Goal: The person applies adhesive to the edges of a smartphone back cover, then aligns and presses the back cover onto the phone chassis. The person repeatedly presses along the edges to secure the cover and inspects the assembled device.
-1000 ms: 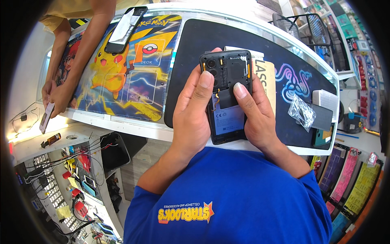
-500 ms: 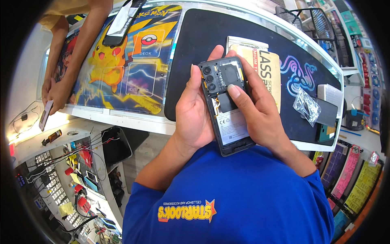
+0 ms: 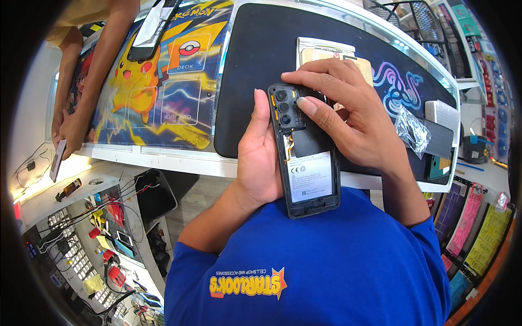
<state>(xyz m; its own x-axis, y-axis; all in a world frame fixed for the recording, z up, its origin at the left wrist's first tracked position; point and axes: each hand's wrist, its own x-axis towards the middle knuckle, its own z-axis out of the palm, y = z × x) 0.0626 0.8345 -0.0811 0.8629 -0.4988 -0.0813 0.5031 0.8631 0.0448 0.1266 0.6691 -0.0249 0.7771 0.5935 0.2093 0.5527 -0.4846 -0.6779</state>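
An opened black smartphone [image 3: 305, 163] with its back cover off shows its battery and camera module. My left hand [image 3: 260, 157] cradles the phone from the left side and underneath. My right hand [image 3: 348, 117] rests over the phone's upper right, the index finger pressing on the area beside the camera lenses. The phone is held above the edge of a black desk mat [image 3: 261, 65], close to my blue shirt.
A flat yellow-white package [image 3: 326, 51] lies on the black mat behind my hands. A clear plastic bag [image 3: 412, 130] and a grey box [image 3: 443, 117] sit at right. A colourful cartoon mat [image 3: 163, 92] covers the left counter, where another person's arm [image 3: 92, 70] reaches down.
The phone has come lower and closer to my body. My right hand shifted from the phone's middle up to the camera end, and the index finger now presses beside the lenses.
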